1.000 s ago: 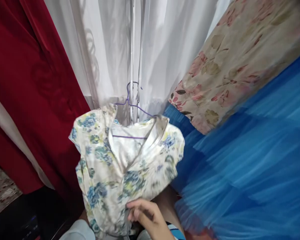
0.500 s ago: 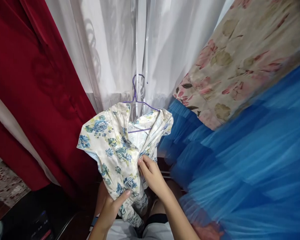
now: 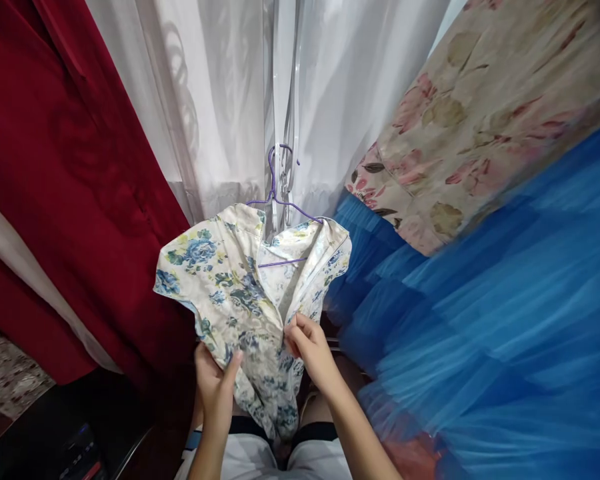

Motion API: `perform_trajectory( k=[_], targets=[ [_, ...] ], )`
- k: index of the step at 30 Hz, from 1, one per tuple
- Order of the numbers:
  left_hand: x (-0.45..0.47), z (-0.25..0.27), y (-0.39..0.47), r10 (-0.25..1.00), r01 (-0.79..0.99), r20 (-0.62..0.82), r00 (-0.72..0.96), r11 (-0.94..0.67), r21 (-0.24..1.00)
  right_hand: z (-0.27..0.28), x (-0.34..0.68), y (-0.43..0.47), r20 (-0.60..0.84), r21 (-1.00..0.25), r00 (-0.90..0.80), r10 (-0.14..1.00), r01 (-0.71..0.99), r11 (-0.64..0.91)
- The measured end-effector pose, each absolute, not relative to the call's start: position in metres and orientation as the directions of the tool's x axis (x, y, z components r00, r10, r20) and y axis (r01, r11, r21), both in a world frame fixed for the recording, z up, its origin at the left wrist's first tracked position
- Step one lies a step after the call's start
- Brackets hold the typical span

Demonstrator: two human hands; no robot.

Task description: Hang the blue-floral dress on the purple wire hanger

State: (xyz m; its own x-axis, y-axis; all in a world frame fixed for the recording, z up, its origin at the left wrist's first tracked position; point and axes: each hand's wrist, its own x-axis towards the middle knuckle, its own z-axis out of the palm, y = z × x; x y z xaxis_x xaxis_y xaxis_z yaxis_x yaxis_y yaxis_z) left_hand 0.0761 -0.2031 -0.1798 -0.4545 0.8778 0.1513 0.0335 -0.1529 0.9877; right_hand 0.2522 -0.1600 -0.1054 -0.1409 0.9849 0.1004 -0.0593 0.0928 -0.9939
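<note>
A white dress or top with blue flowers and green leaves hangs on a purple wire hanger, its neckline parted in a deep V. My left hand grips its side edge, thumb on the front and the other fingers behind the cloth. At the bottom of the V, my right hand pinches the front edge of the opening. Whether a zipper pull sits between those fingertips is hidden. The hanger's hook is caught on white straps hanging down in front of it. Below, the garment's lower part lies bunched between my legs.
Red drapery hangs at the left and a white curtain behind the hanger. Beige floral cloth and blue tulle fill the right side. A dark seat-like surface with a phone is at lower left.
My left hand has moved up and slightly left along the garment's side. The V opening has spread wider and the front lies flatter. My right hand keeps its pinch, slightly farther right.
</note>
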Motion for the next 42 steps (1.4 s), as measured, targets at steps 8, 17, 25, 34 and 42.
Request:
perform_trajectory(
  k=[8,17,25,34,42],
  targets=[
    [0.12,-0.161,-0.187,0.918,0.367,0.394,-0.049,-0.35,0.862,-0.1,0.25,-0.185,0.032,-0.998,-0.259,0.965,-0.053,0.019],
    [0.107,-0.121,-0.178,0.883,0.632,0.325,0.339,-0.47,0.617,0.028,0.256,-0.094,0.206,-0.933,-0.169,0.964,-0.332,0.141],
    [0.078,-0.062,-0.138,0.833,0.511,0.461,0.305,-0.552,0.659,0.047,0.23,-0.086,0.403,-0.904,0.035,0.915,-0.144,0.403],
    [0.076,0.067,-0.081,0.48,0.551,0.827,0.292,-0.791,0.264,0.021,0.231,-0.09,0.455,-0.89,-0.012,0.89,-0.012,0.455],
    [0.068,0.07,-0.081,0.513,0.558,0.736,0.442,-0.8,0.222,0.012,0.236,-0.089,0.467,-0.873,-0.023,0.884,-0.172,0.457]
  ],
)
